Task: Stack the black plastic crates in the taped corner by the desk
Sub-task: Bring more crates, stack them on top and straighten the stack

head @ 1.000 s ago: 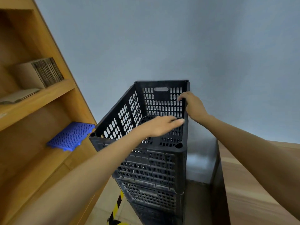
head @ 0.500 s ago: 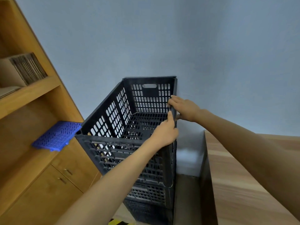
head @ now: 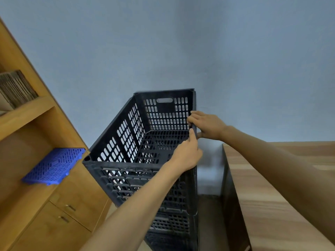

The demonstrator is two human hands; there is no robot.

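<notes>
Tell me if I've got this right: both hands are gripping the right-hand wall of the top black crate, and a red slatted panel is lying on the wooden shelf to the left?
Not quite. In the head view the slatted panel on the wooden shelf is blue, not red. The rest holds: the left hand and right hand both grip the right-hand wall of the top black crate.

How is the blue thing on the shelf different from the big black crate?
The blue grid piece is flat and lies alone on the wooden shelf; the top black crate is a deep open box on a stack. No hand touches the blue piece; both hands grip the crate's right rim. Both have holes.
</notes>
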